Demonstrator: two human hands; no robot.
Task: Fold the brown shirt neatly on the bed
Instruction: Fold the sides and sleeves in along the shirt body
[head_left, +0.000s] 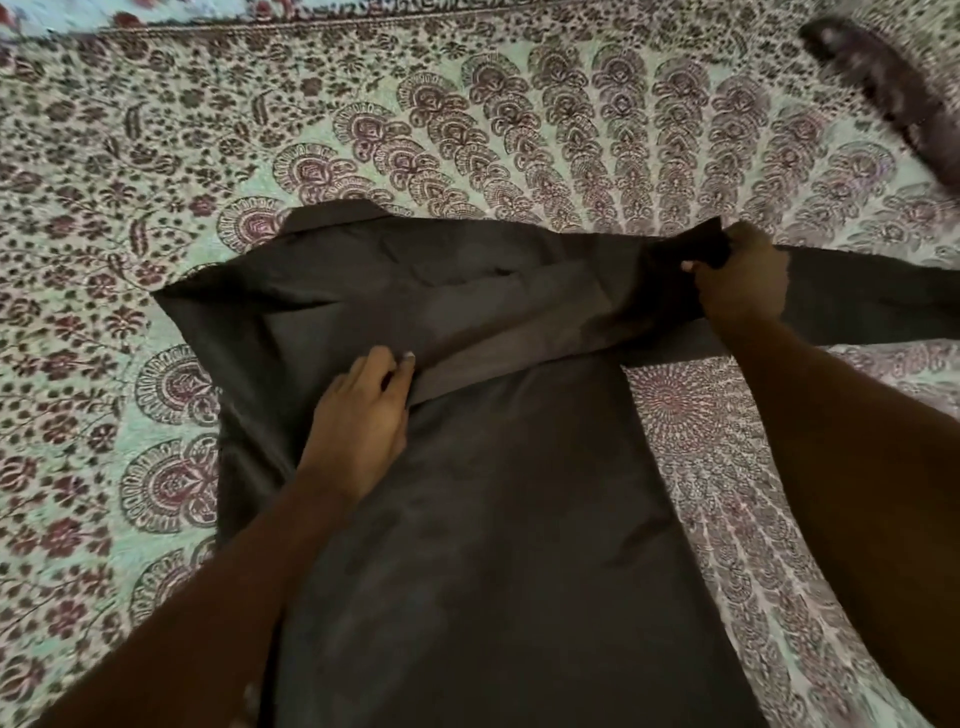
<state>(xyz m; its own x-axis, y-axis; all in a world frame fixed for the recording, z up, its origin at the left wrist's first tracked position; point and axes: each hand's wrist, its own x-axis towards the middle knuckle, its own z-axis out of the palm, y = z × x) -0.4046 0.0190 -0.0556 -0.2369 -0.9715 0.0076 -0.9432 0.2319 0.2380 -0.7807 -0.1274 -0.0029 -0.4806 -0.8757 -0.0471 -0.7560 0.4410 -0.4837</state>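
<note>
Here, in the head view, the shirt lies spread on the bed, its dark brown body running from the bottom edge of the picture up to the middle, where the collar points away from the person. The bed is covered by a sheet printed with pale green ground and dark red-brown flower and feather shapes fanning out from a round figure just right of the shirt. The left hand rests flat on the upper left part of the shirt, fingers stretched out and pressing the cloth down, with the fingertips touching the end of a paler folded band of cloth that runs slantwise up to the right across the chest. The right hand is at the shirt's right shoulder, fingers curled tightly round a bunched fold of the cloth, which is raised a little off the bed. From under that hand the right sleeve stretches flat to the right edge of the picture. Both forearms are bare and reach in from the bottom corners. Far off at the top right a dark, blurred, long thing lies on the sheet, well apart from the shirt; what it is cannot be told.
</note>
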